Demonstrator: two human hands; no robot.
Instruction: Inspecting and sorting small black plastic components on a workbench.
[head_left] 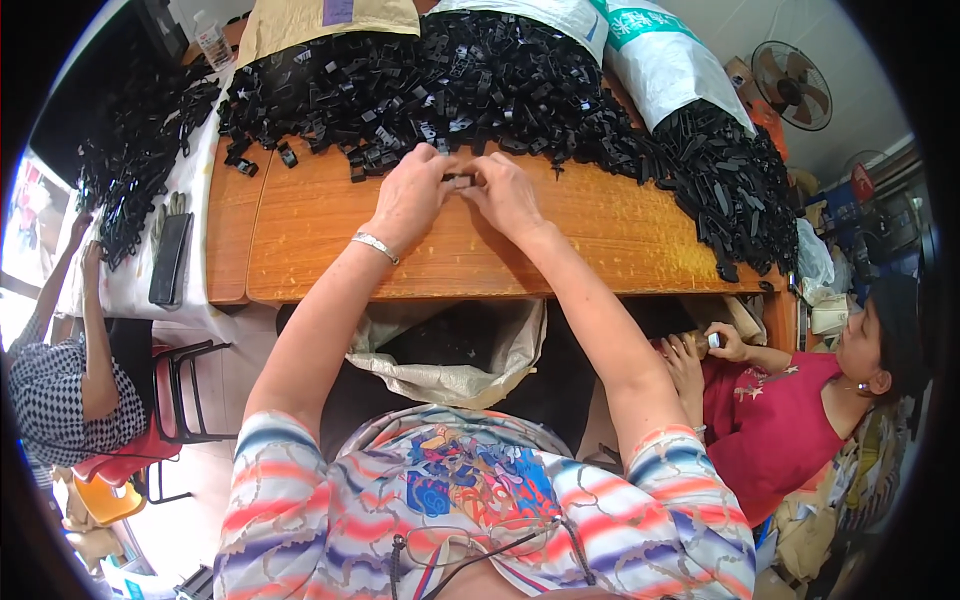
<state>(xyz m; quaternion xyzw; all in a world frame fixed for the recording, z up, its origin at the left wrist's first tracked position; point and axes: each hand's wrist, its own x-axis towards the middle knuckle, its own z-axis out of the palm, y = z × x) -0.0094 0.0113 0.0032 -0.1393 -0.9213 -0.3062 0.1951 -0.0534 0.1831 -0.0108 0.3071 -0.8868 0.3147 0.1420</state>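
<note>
Both of my hands meet over the wooden table, fingers bent around a small black plastic part [459, 182]. My left hand [412, 196] closes on its left end, and a silvery bracelet circles that wrist. From the other side my right hand [504, 197] pinches the part's right end. The fingertips hide much of it, so its exact shape is unclear. Just beyond my hands spreads a big heap of small black plastic clips [400, 90]. Long, flat black plastic pieces [725, 185] form another pile at the right.
Sacks, one tan [330, 18] and one white and green [680, 75], spill parts onto the table [600, 225]. Below its front edge an open woven sack [440, 380] lies before me. Co-workers sit at left [70, 400] and right [780, 420]. A fan [790, 85] stands far right.
</note>
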